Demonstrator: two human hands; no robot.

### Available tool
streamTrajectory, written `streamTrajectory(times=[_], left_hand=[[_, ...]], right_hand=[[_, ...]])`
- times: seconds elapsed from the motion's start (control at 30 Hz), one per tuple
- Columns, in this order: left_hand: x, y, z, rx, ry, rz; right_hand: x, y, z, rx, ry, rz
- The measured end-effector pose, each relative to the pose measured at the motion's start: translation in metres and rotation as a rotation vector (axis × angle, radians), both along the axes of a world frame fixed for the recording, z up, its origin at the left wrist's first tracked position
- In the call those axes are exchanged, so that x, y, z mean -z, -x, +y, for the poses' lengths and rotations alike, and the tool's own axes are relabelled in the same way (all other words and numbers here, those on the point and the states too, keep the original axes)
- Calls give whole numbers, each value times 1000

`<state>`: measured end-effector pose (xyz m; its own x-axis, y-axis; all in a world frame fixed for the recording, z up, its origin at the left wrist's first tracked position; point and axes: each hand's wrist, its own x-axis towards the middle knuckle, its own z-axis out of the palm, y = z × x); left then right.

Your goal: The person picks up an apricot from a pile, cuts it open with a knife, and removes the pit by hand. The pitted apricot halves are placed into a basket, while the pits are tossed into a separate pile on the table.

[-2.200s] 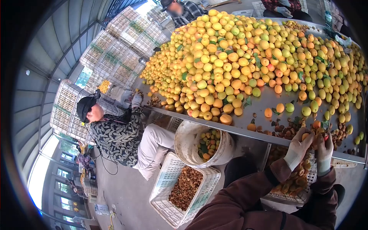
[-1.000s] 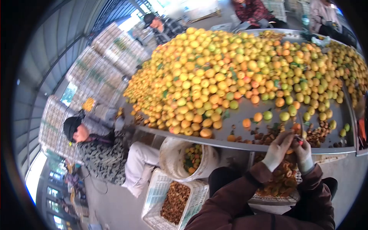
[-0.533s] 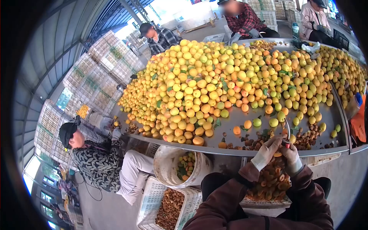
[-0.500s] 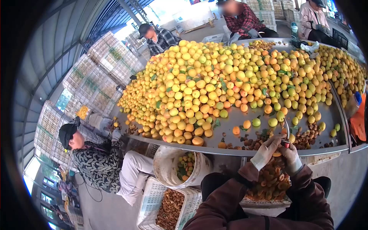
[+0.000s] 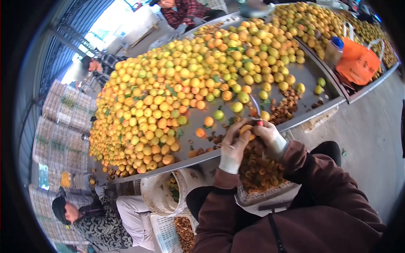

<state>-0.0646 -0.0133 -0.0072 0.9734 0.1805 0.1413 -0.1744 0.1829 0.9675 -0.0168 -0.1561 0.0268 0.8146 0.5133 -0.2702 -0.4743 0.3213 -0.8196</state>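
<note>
Above a crate of opened apricots [image 5: 262,170], my two gloved hands are close together at the table's near edge. My left hand [image 5: 233,145] grips an orange apricot [image 5: 246,129] between thumb and fingers. My right hand [image 5: 271,137] is closed round the red handle of a curved knife [image 5: 255,105], whose blade points up and away from me. The right fingers also touch the apricot. Whether the blade's lower end meets the fruit is hidden by my fingers. Brown pits [image 5: 283,109] and a few loose apricots [image 5: 218,114] lie just beyond my hands.
A large heap of apricots [image 5: 156,101] covers the metal table [image 5: 194,126]. A white bucket [image 5: 158,189] and a crate of pits [image 5: 184,234] stand at left, near a seated co-worker [image 5: 99,221]. An orange bag [image 5: 358,61] and a blue-lidded bottle [image 5: 334,50] are at right.
The view has swung right and tilted, so the table scene sits further left. Both hands stay together with the knife, and the apricot in the left hand shows more.
</note>
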Motion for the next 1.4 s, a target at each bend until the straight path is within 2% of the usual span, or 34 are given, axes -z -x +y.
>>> streamTrajectory(times=[0.07, 0.13, 0.3, 0.37, 0.5, 0.6, 0.67, 0.7, 0.77, 0.87, 0.9, 0.97, 1.03, 1.1, 1.17, 1.23, 1.33, 1.4], left_hand=[[-19, 8, 3, 37, -34, 46], [-15, 10, 6, 94, 8, 18], [-14, 11, 0, 85, -91, -38], [-16, 10, 0, 146, -229, -50], [-12, 6, -5, 90, -339, -130], [-6, 6, -4, 42, -294, -116], [-15, 9, -10, -20, -22, -1], [-12, 8, -11, -18, -18, -2], [-6, 6, -8, -10, 156, 7], [-5, 12, -4, 8, 218, 44], [-5, 13, -3, -19, 217, 39], [-4, 15, 1, 67, 282, 90], [-6, 13, 4, -7, -85, -100], [-11, 17, 6, 49, -83, -33], [-2, 16, 5, 107, -52, -171], [-5, 19, 7, 113, -163, -219], [-9, 23, 6, 61, -185, -253], [-11, 24, 8, 77, -251, -184]], right_hand=[[3, -4, -7, -97, -20, -23], [-1, -7, -13, -184, 49, -69], [-5, -6, -15, -186, 136, -125], [1, -9, -12, -145, 211, -6], [11, -9, -14, -181, 35, 20], [9, -2, -15, -134, 4, 22], [13, -1, -10, -84, -74, 114], [6, 1, -11, -82, -71, 112], [-13, 5, -12, -83, 18, -41], [-5, 8, -1, -15, -50, -95], [-13, 9, -9, -93, 29, -138], [-4, 3, -9, -193, 37, -20], [-5, 5, -7, -202, 60, 36], [8, 5, -8, -161, 51, 41], [11, 8, -5, -154, 20, 1], [16, 7, -6, -185, -8, 42], [21, 10, -1, -188, -1, 59], [32, 8, 2, -215, -28, 55]])
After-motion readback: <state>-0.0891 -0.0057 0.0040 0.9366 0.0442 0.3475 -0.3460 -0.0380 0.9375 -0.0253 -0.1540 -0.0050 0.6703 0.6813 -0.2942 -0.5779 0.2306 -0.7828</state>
